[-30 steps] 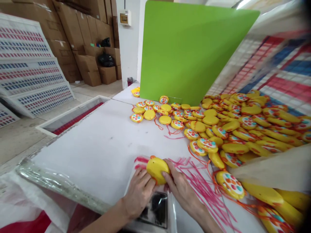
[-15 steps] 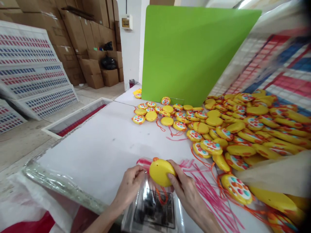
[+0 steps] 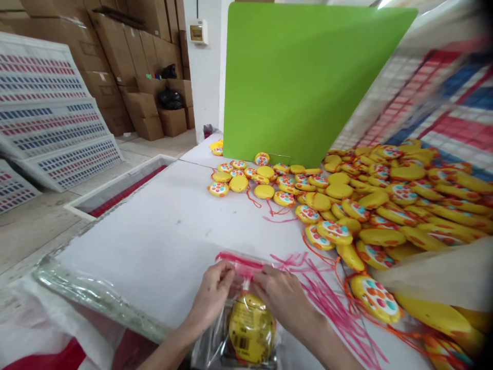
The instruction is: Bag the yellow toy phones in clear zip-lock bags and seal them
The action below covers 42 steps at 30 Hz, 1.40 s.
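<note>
A yellow oval toy point(image 3: 252, 329) now lies inside a clear plastic bag point(image 3: 215, 341), with dark print and a barcode showing over it. The bag's top edge carries a pink strip point(image 3: 244, 263). My left hand point(image 3: 213, 285) pinches the left side of the bag near this strip. On the right side, my right hand point(image 3: 279, 290) has its fingers closed on the bag's mouth, just above the toy. Fingertips of both hands are partly hidden. Loose pink strips point(image 3: 335, 303) lie to the right of my right hand.
A big heap of yellow toys point(image 3: 370, 205) with orange cords spreads over the table's point(image 3: 154, 231) right side. Behind it stands a green board point(image 3: 308, 82). White crates point(image 3: 50, 118) and cardboard boxes point(image 3: 111, 61) are stacked at left, near a low floor bin point(image 3: 80, 208).
The yellow toy went from my right hand down into the clear bag. My right hand let it go and moved left onto the bag's mouth. My left hand stayed at the bag.
</note>
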Motion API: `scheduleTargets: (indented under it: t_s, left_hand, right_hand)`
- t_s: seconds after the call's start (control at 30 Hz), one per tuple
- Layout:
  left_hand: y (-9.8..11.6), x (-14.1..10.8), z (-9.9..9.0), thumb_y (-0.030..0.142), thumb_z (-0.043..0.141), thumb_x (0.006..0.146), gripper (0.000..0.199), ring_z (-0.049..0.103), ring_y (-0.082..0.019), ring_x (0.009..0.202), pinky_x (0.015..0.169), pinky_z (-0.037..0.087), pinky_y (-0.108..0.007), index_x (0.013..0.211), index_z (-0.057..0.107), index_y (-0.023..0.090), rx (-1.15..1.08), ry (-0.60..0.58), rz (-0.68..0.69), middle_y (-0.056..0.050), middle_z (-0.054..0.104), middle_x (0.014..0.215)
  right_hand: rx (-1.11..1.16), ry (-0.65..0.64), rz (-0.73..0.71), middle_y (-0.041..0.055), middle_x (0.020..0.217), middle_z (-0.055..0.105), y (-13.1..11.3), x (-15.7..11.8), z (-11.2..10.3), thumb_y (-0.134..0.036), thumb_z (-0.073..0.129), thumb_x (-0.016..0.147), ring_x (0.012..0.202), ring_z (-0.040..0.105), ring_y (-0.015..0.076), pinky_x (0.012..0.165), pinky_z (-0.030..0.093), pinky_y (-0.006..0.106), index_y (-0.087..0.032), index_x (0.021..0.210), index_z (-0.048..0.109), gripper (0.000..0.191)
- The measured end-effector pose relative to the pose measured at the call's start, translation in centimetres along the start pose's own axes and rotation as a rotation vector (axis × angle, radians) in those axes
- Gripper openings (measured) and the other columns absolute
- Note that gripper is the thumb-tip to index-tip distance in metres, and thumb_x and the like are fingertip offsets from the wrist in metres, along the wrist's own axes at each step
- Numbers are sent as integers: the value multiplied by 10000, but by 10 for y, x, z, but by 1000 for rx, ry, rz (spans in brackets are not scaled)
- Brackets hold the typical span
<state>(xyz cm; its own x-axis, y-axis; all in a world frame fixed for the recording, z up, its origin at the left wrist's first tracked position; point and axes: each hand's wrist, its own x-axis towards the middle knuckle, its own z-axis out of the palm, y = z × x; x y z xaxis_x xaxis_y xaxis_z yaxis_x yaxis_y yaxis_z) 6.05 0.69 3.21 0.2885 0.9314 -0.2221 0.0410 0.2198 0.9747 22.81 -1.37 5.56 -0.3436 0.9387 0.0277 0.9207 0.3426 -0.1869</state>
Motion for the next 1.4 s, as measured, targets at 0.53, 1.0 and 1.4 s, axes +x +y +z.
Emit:
scheduleTargets:
  t_s: [0.53,1.0,1.4]
  left_hand:
    - [2,-6,4,214,382,837,230,493,-128,535,532,331,-223,714,571,167,473,29,243,4,568,597]
    - [-4,-5,-1,316,416,856,244,559,-156,636,582,414,-222,809,597,159,283,-24,184,-33,623,714]
    - [2,-8,0,305,381,881,247,570,-162,586,586,414,-238,855,597,190,422,7,223,-21,629,672]
  right_hand:
    - [146,364,51,-2,663,621,-18,21,12,-126,497,796,582,584,122,537,373,212,-184,703,599,150]
    - [256,326,174,-2,760,644,-7,-20,-8,-175,523,820,676,606,141,602,419,226,-222,801,628,116]
    - [315,394,220,6,691,642,-4,7,6,-166,489,798,613,598,129,572,420,210,-187,747,615,137]
